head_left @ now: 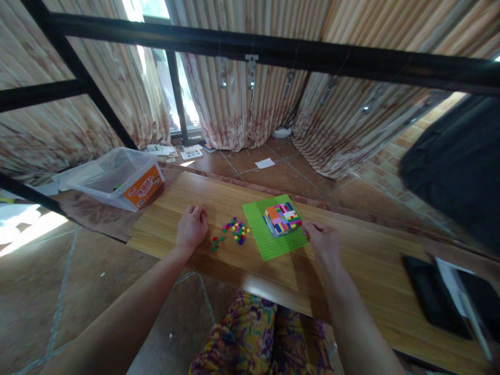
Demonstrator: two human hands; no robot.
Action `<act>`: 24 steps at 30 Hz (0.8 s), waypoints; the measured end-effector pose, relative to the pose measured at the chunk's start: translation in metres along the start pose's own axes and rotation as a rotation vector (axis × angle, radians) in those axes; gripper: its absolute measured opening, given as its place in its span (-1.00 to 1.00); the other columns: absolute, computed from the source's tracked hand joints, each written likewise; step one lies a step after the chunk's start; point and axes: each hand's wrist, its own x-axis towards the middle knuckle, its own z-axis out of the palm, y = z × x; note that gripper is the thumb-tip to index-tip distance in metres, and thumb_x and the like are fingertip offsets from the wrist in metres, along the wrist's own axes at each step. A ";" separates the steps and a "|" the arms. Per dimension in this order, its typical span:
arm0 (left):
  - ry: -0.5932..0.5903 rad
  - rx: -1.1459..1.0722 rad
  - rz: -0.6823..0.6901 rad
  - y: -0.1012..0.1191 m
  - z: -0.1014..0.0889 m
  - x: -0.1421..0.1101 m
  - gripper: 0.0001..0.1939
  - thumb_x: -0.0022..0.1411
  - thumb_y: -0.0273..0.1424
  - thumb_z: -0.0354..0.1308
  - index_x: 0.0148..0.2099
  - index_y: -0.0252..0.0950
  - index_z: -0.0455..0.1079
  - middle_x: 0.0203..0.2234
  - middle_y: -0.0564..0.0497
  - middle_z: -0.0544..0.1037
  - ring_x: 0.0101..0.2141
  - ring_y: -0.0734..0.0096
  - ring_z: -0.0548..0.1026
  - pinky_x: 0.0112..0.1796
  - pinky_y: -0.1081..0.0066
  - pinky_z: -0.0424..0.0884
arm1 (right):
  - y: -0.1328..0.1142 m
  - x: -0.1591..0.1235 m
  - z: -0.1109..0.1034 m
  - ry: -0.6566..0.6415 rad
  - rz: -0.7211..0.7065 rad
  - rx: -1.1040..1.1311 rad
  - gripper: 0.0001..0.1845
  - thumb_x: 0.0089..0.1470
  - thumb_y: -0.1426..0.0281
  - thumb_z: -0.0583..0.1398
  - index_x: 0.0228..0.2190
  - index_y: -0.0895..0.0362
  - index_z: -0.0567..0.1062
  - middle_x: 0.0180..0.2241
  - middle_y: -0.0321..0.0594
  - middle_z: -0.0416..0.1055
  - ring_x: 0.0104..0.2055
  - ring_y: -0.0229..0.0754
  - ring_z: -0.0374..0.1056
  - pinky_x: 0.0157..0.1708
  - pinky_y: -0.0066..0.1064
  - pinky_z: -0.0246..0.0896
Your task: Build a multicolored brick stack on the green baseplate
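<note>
A green baseplate (269, 242) lies on the wooden table (363, 265). A block of many-coloured bricks (283, 217) stands on its far right part. My right hand (322, 238) rests at the baseplate's right edge, fingers curled, fingertips touching the brick block's near right corner. My left hand (192, 225) lies on the table to the left, fingers curled under in a loose fist, apparently with nothing in it. A small heap of loose coloured bricks (236, 230) sits between my left hand and the baseplate, with two or three strays (217, 242) nearer me.
A clear plastic bin with an orange label (119, 179) stands on the floor at the far left. Black flat objects and papers (445, 297) lie at the table's right end. A black metal frame (250, 49) crosses overhead. Curtains hang behind.
</note>
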 end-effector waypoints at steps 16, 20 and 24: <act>0.013 -0.007 -0.004 -0.005 0.005 0.001 -0.77 0.27 -0.43 -0.07 -0.22 -0.27 0.43 -0.25 -0.11 0.49 -0.21 0.23 0.48 -0.20 0.34 0.38 | -0.002 -0.001 0.016 -0.028 -0.060 -0.025 -0.59 -0.13 0.12 0.22 -0.47 0.24 0.62 -0.63 -0.20 0.45 -0.55 -0.17 0.33 -0.58 -0.43 0.11; 0.000 -0.026 -0.020 -0.006 0.003 0.003 -0.75 0.28 -0.41 -0.08 -0.23 -0.26 0.44 -0.25 -0.11 0.50 -0.21 0.23 0.48 -0.21 0.32 0.39 | -0.005 -0.003 0.024 -0.042 -0.065 0.068 -0.56 -0.13 0.09 0.22 -0.46 0.24 0.61 -0.59 -0.19 0.47 -0.54 -0.18 0.34 -0.57 -0.43 0.14; -0.043 -0.090 -0.039 -0.010 -0.003 0.009 -0.73 0.29 -0.35 -0.08 -0.25 -0.25 0.46 -0.28 -0.11 0.51 -0.23 0.23 0.50 -0.17 0.28 0.42 | 0.002 -0.014 0.012 0.021 -0.069 0.168 -0.42 -0.01 -0.03 0.10 -0.31 0.24 0.58 -0.43 -0.11 0.53 -0.44 -0.14 0.41 -0.45 -0.37 0.29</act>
